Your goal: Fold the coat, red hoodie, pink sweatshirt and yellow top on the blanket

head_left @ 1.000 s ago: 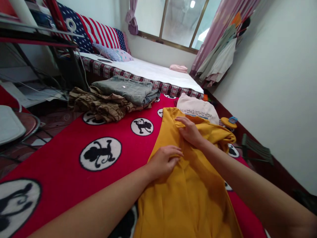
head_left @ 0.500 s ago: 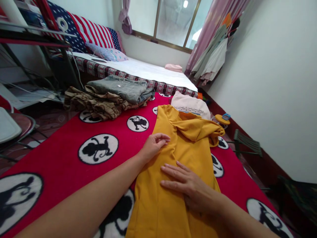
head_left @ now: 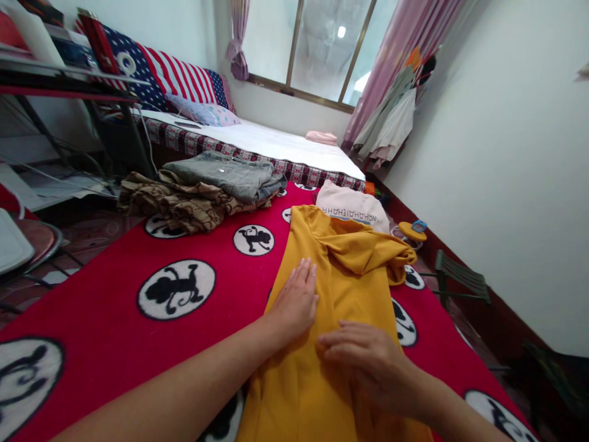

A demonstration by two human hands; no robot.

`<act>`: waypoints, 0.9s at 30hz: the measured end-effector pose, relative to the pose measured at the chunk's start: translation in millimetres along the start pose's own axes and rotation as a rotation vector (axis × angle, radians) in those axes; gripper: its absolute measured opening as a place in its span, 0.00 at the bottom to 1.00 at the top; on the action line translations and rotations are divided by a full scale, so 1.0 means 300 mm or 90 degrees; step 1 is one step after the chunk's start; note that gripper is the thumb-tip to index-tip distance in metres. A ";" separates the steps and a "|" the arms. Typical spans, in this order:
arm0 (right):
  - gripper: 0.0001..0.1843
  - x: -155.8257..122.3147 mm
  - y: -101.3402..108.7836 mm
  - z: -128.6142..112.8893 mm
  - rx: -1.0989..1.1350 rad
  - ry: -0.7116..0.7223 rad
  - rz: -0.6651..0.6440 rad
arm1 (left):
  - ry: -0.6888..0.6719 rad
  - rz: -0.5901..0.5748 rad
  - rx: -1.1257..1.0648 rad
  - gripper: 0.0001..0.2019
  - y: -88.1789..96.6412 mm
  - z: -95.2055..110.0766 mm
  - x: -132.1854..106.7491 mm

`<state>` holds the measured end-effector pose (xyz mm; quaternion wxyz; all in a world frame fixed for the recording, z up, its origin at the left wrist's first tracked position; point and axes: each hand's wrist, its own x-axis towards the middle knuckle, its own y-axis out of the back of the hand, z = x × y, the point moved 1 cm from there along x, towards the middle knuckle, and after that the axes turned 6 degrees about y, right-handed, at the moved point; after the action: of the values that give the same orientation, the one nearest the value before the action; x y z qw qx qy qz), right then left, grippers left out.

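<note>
A mustard-yellow hooded garment [head_left: 317, 374] lies lengthwise over a red blanket [head_left: 115, 307] printed with black monkey figures in white circles. Its bunched hood [head_left: 363, 248] is at the far end, beside a part turned in along the left side. My left hand [head_left: 297, 301] rests flat on the left half of the cloth, fingers stretched toward the hood. Over the right half is my right hand [head_left: 365, 356], its fingers extended and slightly bent, pointing left; whether it touches the cloth I cannot tell. Neither hand grips anything.
Folded grey-blue jeans [head_left: 225, 175] lie on brown patterned clothing [head_left: 184, 205] at the far left. Beyond the hood sits a pale pink lettered garment [head_left: 350, 205]. A bed [head_left: 271, 138] stands behind, a desk [head_left: 69, 92] at left, a small folding stool [head_left: 460, 276] at right.
My left hand has flattened and straightened its fingers on the yellow cloth, sliding slightly nearer. My right hand has shifted a little to the right, its fingers now more bent. The view has tilted slightly.
</note>
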<state>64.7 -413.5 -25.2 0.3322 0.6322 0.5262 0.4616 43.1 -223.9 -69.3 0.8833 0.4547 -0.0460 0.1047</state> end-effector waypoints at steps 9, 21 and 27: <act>0.19 0.093 0.197 0.542 -0.345 -0.354 0.377 | -0.005 -0.028 0.136 0.30 -0.028 -0.004 -0.009; 0.13 0.121 0.302 0.545 -0.536 -0.558 0.145 | -0.057 -0.009 0.116 0.29 -0.040 -0.012 -0.018; 0.15 0.265 0.262 0.569 -0.499 -0.551 0.132 | -0.053 0.007 0.117 0.23 -0.038 -0.002 -0.031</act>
<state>253.7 -342.7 4.4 0.6784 0.6413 0.0688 0.3517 36.6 -231.3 -80.2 0.8347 0.5373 -0.0755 0.0945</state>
